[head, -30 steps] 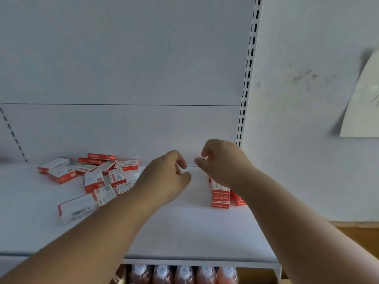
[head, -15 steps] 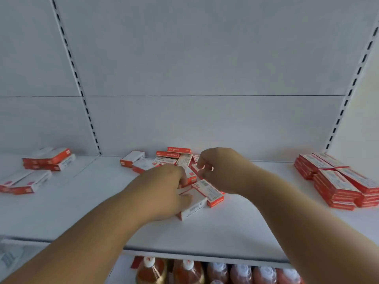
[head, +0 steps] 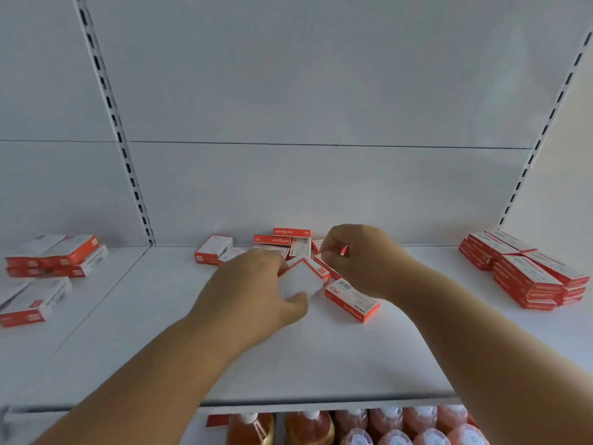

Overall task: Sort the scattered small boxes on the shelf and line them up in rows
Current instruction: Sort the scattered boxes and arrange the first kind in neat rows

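Here left hand (head: 256, 290) grips white box (head: 303, 279); right hand (head: 359, 258) pinches small red box (head: 344, 250). "wenguza" readable on pile (head: 282, 240). Shelf (head: 321, 358) front bare.

— What's behind it all?
— A pale grey back panel (head: 321, 91), split by one thin horizontal seam. Two slotted uprights (head: 115, 130) run up it, one on the left, one far right.
— And underneath?
— A white shelf board (head: 321, 358) with a metal front edge. Below it, a row of bottles (head: 353, 427) with orange-red contents and white caps. Soft, even light, brightest toward the right.
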Available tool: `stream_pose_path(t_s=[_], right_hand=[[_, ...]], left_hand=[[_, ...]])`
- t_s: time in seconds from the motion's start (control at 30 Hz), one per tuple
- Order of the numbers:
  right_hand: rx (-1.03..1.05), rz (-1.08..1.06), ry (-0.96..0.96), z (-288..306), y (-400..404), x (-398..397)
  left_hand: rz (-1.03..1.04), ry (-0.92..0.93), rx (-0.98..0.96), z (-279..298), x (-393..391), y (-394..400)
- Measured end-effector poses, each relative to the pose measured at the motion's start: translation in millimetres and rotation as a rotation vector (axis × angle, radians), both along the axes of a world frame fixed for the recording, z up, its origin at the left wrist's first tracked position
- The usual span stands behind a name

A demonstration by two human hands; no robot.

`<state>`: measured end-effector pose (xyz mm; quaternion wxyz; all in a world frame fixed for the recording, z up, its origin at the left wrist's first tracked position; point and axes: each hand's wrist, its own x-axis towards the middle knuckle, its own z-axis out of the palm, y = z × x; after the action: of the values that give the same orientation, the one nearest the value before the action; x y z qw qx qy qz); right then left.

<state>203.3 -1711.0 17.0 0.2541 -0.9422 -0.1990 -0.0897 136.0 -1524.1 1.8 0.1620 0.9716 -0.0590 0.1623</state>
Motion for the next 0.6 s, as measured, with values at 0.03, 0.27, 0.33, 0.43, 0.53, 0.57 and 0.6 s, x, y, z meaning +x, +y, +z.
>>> stream_pose_path(t_s=[0.03, 0.27, 0.33, 0.43, 0.53, 0.57, 0.6], right_hand=[[-0.013, -0.001, 0.012, 1, 5, 3], [-0.393, -0.093, -0.056, -16, 49, 6], [-0.315, -0.123, 0.000, -15, 51, 8], [0.078, -0.180, 0.231, -8, 52, 8], [0.627, -0.122, 0.485, -2, 50, 4], [0.803, -0.053, 0.571, -2, 49, 2], [0.952, 0.015, 0.634, -1, 49, 0]], left_hand=[[0.024, -0.048, -0.052, 4, 3, 10], [-0.037, 0.013, -0.644, -10, 19, 37], [-0.104, 0.145, -1.020, -14, 19, 38], [-0.165, 0.286, -1.488, -6, 18, 40], [-0.198, 0.405, -1.686, -2, 19, 45], [-0.206, 0.429, -1.714, -2, 19, 45], [-0.211, 0.438, -1.726, -3, 19, 46]])
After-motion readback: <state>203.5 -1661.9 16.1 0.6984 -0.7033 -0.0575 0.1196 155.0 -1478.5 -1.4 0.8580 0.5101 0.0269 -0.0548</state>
